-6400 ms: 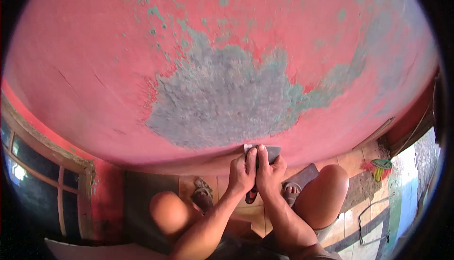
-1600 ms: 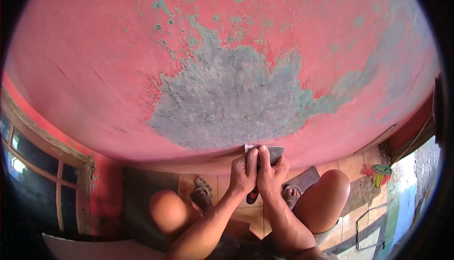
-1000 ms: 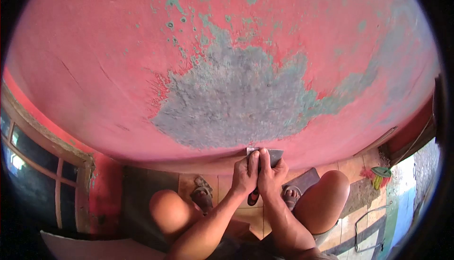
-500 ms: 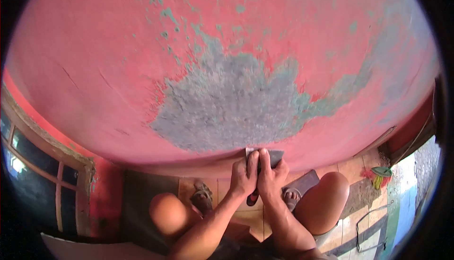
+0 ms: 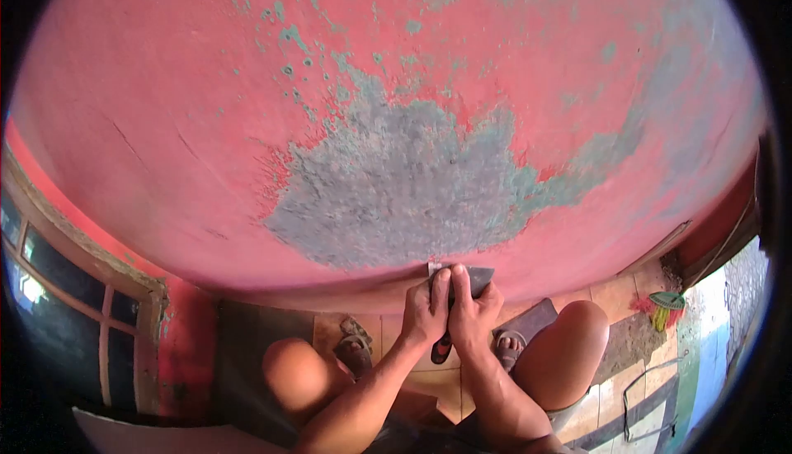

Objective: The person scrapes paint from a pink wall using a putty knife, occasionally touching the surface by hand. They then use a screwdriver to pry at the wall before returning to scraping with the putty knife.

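Observation:
A scraper (image 5: 478,274) with a wide dark blade and a dark handle is held between both hands at the lower edge of a grey bare patch (image 5: 404,186) on the pink wall (image 5: 198,66). My left hand (image 5: 426,309) is closed round its left side, thumb stretched up along it. My right hand (image 5: 476,309) grips the right side, thumb also up on the blade. The handle end shows below the hands. Green traces of older paint border the patch.
At the left is a window frame (image 5: 103,319) with dark panes. A broom (image 5: 667,300) with green and red bristles lies at the right on the tiled floor (image 5: 610,289). Bent knees and sandalled feet flank the forearms.
Both hands and the scraper sit very slightly lower in view, and the wall patch has shifted slightly too. The grip is unchanged.

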`<move>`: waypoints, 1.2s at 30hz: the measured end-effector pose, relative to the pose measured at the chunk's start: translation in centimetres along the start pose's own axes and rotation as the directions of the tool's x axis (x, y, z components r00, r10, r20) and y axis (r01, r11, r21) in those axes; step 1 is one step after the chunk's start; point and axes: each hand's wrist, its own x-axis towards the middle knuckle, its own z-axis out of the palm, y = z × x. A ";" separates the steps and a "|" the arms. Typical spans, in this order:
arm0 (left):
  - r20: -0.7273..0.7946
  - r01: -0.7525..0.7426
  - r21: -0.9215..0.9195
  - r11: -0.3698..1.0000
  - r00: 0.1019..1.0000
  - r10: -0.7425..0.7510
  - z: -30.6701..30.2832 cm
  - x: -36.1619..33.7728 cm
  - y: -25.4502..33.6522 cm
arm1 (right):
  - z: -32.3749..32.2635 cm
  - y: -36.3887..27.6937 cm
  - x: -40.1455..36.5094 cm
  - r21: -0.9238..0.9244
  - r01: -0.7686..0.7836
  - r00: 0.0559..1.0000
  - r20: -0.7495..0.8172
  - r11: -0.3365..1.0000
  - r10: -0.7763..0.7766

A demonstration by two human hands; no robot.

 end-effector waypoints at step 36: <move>0.027 0.012 0.052 0.999 1.000 -0.013 -0.3 -0.2 0.2 | -0.4 -0.5 -0.3 -0.069 -0.016 0.999 0.028 0.998 0.018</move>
